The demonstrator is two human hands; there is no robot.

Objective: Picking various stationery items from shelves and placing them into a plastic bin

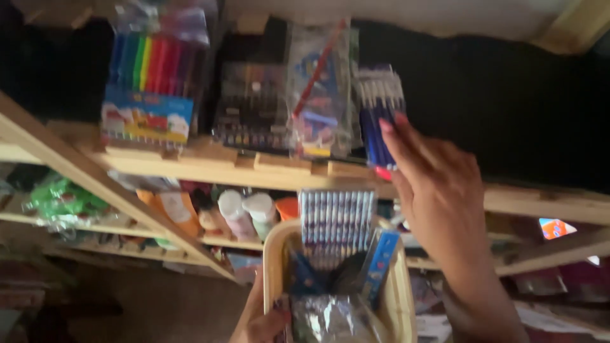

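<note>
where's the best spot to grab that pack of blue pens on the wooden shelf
Probably the lower half of the pack of blue pens, from the front right. It stands upright against the dark backing, a clear packet crowds its left, and the right hand already has fingertips on that open side.

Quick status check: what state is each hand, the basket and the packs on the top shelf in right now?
right hand: raised to the top shelf, fingers on the blue pen pack.
left hand: gripping the basket's near edge.
basket: held up, filled with stationery packs.
marker pack: upright on the shelf, sealed.
blue pen pack: upright, touched by the right hand; grip unclear.
</note>
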